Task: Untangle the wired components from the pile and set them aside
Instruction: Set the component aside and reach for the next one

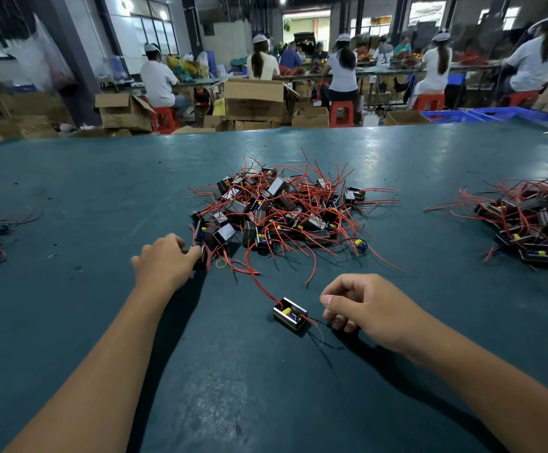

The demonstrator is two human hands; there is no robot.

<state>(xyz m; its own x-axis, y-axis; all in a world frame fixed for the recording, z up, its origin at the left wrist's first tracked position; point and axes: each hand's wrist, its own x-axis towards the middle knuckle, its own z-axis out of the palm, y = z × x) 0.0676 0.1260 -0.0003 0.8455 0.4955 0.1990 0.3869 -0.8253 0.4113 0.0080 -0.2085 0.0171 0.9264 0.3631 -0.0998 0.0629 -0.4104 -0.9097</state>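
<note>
Your left hand (164, 256) grips a unit at the pile's (282, 207) near-left edge, right hand (360, 305) pinches the near box's (290, 313) black wire; its red lead's probably snagged, so yanking drags others.

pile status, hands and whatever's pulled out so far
Left hand grips a component at pile edge. Right hand pinches black lead of freed component. Its red wire still runs into pile.
</note>
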